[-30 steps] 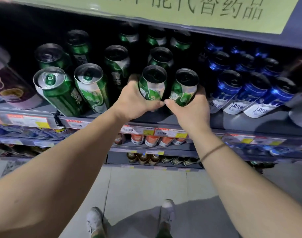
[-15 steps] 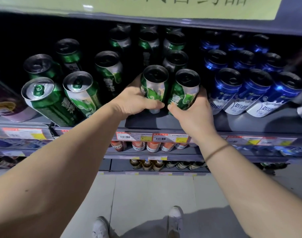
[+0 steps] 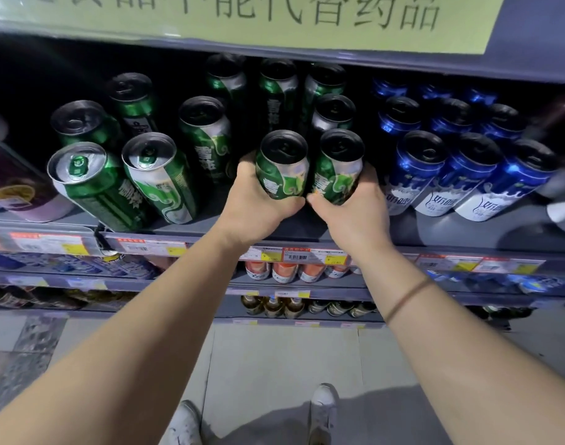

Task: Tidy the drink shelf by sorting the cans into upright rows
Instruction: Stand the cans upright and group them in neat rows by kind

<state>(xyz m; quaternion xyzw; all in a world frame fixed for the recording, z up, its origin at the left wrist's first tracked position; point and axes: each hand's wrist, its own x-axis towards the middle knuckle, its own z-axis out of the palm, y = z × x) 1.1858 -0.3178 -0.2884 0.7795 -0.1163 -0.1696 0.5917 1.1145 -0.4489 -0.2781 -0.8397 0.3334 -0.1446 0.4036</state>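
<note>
Two tall green cans stand side by side at the front middle of the grey shelf [image 3: 306, 231]. My left hand [image 3: 258, 203] is wrapped around the left green can [image 3: 282, 167]. My right hand [image 3: 355, 210] grips the right green can [image 3: 337, 168]. The two cans touch each other, and my thumbs meet below them. More green cans [image 3: 207, 136] stand behind in rows and to the left. Two front-left green cans [image 3: 159, 178] show silver tops and stand apart from the rest.
Blue and white cans [image 3: 473, 178] fill the shelf's right side in rows. A purple pack [image 3: 14, 191] sits at far left. Price tags [image 3: 294, 255] line the shelf edge. Lower shelves hold orange cans [image 3: 284, 271] and bottles. A green sign [image 3: 274, 17] hangs above.
Both hands have held the two green cans throughout and nudged them slightly back on the shelf. The camera view shifted a little.
</note>
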